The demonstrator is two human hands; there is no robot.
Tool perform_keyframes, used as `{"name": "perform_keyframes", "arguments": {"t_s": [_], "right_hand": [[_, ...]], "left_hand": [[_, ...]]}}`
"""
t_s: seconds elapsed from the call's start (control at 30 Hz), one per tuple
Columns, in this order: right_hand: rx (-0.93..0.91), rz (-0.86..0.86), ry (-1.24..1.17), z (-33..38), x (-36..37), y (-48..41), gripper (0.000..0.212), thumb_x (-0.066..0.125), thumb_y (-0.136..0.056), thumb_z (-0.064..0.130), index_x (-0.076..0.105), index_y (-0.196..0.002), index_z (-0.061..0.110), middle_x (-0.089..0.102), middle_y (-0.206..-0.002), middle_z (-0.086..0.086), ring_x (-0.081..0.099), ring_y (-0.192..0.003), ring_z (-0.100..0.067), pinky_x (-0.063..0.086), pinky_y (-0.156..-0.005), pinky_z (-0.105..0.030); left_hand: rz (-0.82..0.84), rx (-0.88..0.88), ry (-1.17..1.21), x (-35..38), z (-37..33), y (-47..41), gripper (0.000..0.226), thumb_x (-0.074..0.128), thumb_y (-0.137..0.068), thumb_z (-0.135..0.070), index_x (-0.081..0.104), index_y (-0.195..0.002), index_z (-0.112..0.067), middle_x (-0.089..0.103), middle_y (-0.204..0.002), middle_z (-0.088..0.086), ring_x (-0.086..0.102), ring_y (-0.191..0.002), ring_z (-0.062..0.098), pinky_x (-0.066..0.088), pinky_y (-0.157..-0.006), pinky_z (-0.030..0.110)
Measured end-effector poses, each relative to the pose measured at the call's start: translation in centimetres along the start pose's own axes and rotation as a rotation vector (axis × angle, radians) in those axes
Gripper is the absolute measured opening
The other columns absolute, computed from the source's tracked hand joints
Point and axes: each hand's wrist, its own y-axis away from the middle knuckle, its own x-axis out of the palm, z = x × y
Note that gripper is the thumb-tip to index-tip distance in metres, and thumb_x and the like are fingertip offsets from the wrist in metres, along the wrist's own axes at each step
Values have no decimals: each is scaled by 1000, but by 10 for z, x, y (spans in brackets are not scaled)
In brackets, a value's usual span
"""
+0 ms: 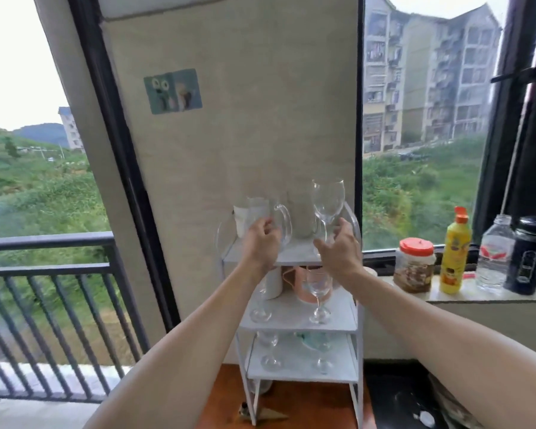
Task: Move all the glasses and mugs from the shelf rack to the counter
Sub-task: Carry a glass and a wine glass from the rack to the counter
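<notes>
A white shelf rack (338, 326) with three tiers stands on a brown table. At its top tier my left hand (260, 243) grips a clear glass mug (270, 212) with a handle. My right hand (339, 249) holds the stem of a clear wine glass (328, 199), lifted slightly above the top shelf. A white mug (240, 219) and a tall frosted glass (300, 215) stand behind them. The middle tier holds a wine glass (318, 292), a copper mug (297, 286), a white cup (274, 284) and another glass. Several wine glasses stand on the bottom tier (268, 351).
To the right, a window-sill counter (464, 297) carries a jar with a red lid (414, 264), a yellow bottle (455, 252), a clear water bottle (495, 252) and a dark flask (531, 255). A black balcony railing (44, 305) runs along the left.
</notes>
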Motion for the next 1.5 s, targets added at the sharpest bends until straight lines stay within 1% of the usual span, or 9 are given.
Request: {"name": "perform_keyframes", "arguments": {"t_s": [0.03, 0.07, 0.17, 0.4, 0.57, 0.83, 0.97, 1.17, 1.5], "right_hand": [[4, -23, -40, -1, 1, -4, 59, 66, -88, 18, 39, -140, 12, 62, -114, -5, 56, -93, -18, 43, -78, -27], [2, -46, -58, -1, 2, -8, 57, 66, -88, 19, 41, -139, 13, 63, -101, 0, 57, -87, -16, 44, -74, -26], [16, -89, -35, 0, 6, -18, 51, 63, -87, 21, 47, -136, 17, 64, -83, 2, 64, -81, -22, 54, -77, -42], [29, -120, -94, 3, 15, -19, 44, 66, -88, 32, 57, -128, 18, 71, -86, -3, 68, -82, -20, 57, -78, -44], [25, -65, -204, 13, 17, 6, 40, 68, -90, 27, 57, -124, 10, 69, -86, -13, 66, -75, -20, 51, -59, -37], [11, 41, -384, 23, -4, 82, 18, 63, -93, 12, 58, -110, 14, 67, -74, -11, 62, -67, -21, 47, -55, -30], [102, -43, -365, -5, -26, 121, 20, 66, -90, 15, 60, -108, 20, 73, -77, -5, 67, -69, -17, 49, -56, -29], [317, -158, -318, -70, -90, 197, 26, 69, -85, 6, 62, -109, 10, 72, -69, -5, 65, -64, -18, 46, -56, -30], [541, -387, -298, -124, -260, 376, 19, 69, -84, 5, 62, -100, 13, 69, -61, 0, 62, -54, -8, 42, -47, -23]], "left_hand": [[36, -16, 94, 4, -2, -6, 18, 46, -92, -11, 63, -97, -6, 48, -76, 16, 48, -73, 16, 35, -56, 22], [76, -26, 172, 8, -3, -12, 16, 45, -94, -12, 60, -89, -10, 50, -85, 1, 46, -73, 17, 34, -57, 24], [166, -36, 282, 13, -3, -20, 28, 42, -98, -22, 56, -75, -14, 62, -81, 11, 50, -62, 12, 36, -59, 25], [220, -143, 349, -30, 1, -20, 37, 41, -97, -37, 65, -95, -9, 66, -58, 5, 55, -50, 13, 38, -58, 28], [232, -224, 354, -71, 4, -10, 42, 40, -97, -41, 63, -77, -13, 52, -48, -1, 48, -49, 16, 29, -54, 29], [404, -155, 313, -94, 29, 54, 44, 47, -97, -40, 52, -58, -20, 46, -50, -3, 38, -49, 15, 29, -50, 25], [588, -247, 267, -74, 61, 95, 42, 46, -97, -40, 51, -61, -19, 45, -53, -2, 38, -51, 15, 26, -57, 31], [792, -346, 263, -14, 87, 164, 43, 50, -96, -36, 51, -58, -16, 41, -49, -1, 37, -45, 13, 26, -47, 24], [1164, -433, 258, 121, 42, 336, 52, 51, -91, -45, 52, -44, -22, 37, -45, -3, 34, -40, 12, 21, -51, 30]]}}
